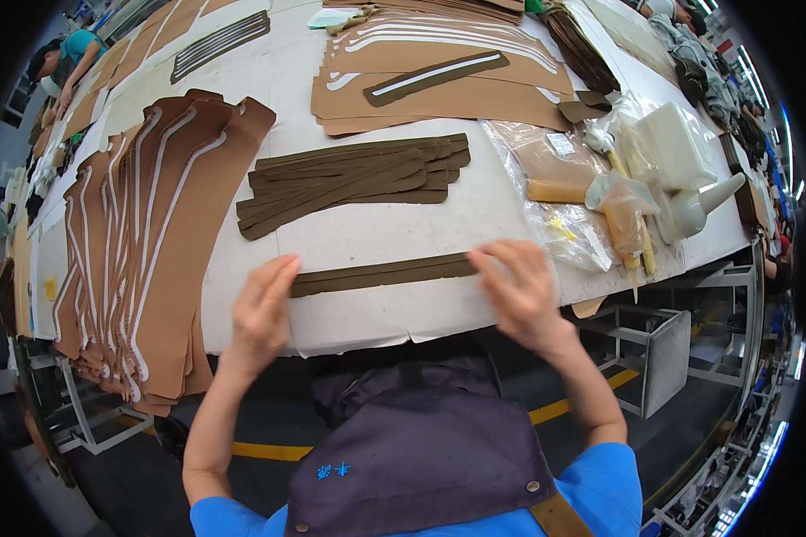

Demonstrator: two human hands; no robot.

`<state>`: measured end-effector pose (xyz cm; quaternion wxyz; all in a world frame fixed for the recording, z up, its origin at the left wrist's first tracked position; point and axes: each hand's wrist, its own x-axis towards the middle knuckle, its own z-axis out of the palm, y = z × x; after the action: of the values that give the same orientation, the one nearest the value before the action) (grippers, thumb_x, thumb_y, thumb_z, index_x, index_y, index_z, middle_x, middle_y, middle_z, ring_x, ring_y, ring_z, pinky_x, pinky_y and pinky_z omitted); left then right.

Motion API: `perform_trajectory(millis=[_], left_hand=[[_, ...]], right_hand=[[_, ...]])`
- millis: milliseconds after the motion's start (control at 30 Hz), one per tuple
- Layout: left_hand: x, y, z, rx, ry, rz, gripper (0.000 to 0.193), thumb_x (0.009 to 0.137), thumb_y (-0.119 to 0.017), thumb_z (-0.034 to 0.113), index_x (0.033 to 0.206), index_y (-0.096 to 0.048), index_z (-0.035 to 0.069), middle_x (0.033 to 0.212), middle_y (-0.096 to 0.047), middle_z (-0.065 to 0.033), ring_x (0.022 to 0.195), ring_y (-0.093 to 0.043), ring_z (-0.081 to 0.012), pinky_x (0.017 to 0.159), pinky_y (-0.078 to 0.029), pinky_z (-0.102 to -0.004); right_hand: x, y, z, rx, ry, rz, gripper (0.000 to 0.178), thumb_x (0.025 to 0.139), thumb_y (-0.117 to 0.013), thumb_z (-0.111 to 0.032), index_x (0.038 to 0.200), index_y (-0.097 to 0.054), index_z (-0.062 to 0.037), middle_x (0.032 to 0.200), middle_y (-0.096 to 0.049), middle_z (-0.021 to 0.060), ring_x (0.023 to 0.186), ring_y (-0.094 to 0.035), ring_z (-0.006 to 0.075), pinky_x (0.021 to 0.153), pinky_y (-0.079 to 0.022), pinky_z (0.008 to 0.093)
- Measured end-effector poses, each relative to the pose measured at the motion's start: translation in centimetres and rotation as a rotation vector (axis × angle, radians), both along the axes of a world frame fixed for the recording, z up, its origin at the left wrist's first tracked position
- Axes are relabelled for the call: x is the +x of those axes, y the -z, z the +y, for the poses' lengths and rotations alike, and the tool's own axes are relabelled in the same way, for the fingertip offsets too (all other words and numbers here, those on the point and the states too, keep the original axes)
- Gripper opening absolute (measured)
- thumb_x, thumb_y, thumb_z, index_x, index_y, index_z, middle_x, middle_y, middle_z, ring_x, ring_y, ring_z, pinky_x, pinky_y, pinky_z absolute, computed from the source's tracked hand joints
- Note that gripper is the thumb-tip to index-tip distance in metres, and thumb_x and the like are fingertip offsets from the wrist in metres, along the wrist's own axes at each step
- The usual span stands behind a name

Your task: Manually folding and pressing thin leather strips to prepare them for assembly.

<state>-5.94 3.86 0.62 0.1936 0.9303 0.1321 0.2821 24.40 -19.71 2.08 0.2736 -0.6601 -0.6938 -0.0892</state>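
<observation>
A: So, what's the play at the front edge of the worktop (394,313)?

B: One dark strip (381,275), stretched between the left hand (261,313) and the right hand (521,291)! I'd call this the lining-up step, one end to each hand.

A: And those fingers?

B: Left fingers (273,273) gathered in close at the left end, hardly any gap. Right fingers (497,259) curl at the other end, a bit looser, but oh, they're blurred! Whether either is truly pinching or just touching, I can't tell.

A: What does the next move call for?

B: An even touch, I'd say: both ends level, no twist, so the strip stays straight.

A: Give us a look at it!

B: Long, slim, deep olive-brown, with a line running along its length like a fold or a seam. It looks flat and nearly straight, roughly in line with the front edge, its right end angled slightly toward the far edge. The tips hide behind the hands.

A: Any company?

B: Plenty! A loose pile of similar strips (349,183) sits just beyond, farther from the front edge, and brown panels with white lines (188,224) fan out over the front left corner.
</observation>
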Motion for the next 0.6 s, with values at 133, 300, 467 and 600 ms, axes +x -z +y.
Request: perform_trajectory(millis=[133, 300, 467, 600], left_hand=[[3.1, 0.5, -3.8, -0.077, 0.106, 0.135, 0.072, 0.089, -0.069, -0.002, 0.156, -0.040, -0.005, 0.148, -0.055, -0.0251, 0.136, -0.055, -0.0415, 0.114, -0.044, -0.0500], [1.6, 0.2, -3.9, -0.014, 0.095, 0.513, 0.087, 0.097, -0.070, 0.030, 0.162, -0.025, -0.005, 0.166, -0.037, -0.0209, 0.158, -0.029, -0.0335, 0.129, -0.018, -0.0517], [-1.1, 0.0, -2.8, 0.064, -0.016, 0.644, 0.098, 0.096, -0.061, 0.057, 0.163, -0.025, -0.004, 0.170, -0.030, -0.0196, 0.161, -0.022, -0.0328, 0.130, -0.010, -0.0550], [-1.5, -0.1, -2.4, 0.031, -0.087, 0.460, 0.092, 0.095, -0.067, 0.051, 0.161, -0.031, -0.003, 0.168, -0.034, -0.0213, 0.160, -0.022, -0.0367, 0.129, -0.012, -0.0560]], right_hand=[[-6.6, 2.8, 5.0, -0.260, -0.121, 0.050, 0.088, 0.093, -0.067, -0.056, 0.151, -0.047, 0.0077, 0.163, -0.041, 0.0230, 0.157, -0.030, 0.0363, 0.126, -0.022, 0.0556], [-7.0, 4.0, 4.1, -0.363, -0.071, 0.065, 0.095, 0.095, -0.060, -0.062, 0.158, -0.037, 0.0053, 0.169, -0.032, 0.0201, 0.160, -0.024, 0.0324, 0.129, -0.016, 0.0545], [-2.0, 2.5, -1.3, -0.478, 0.132, -0.018, 0.092, 0.096, -0.061, -0.060, 0.158, -0.038, 0.0045, 0.169, -0.032, 0.0184, 0.160, -0.024, 0.0316, 0.129, -0.014, 0.0551], [0.0, 1.4, -3.3, -0.410, 0.229, -0.006, 0.082, 0.096, -0.067, -0.051, 0.152, -0.045, 0.0048, 0.166, -0.038, 0.0194, 0.157, -0.030, 0.0348, 0.127, -0.019, 0.0549]])
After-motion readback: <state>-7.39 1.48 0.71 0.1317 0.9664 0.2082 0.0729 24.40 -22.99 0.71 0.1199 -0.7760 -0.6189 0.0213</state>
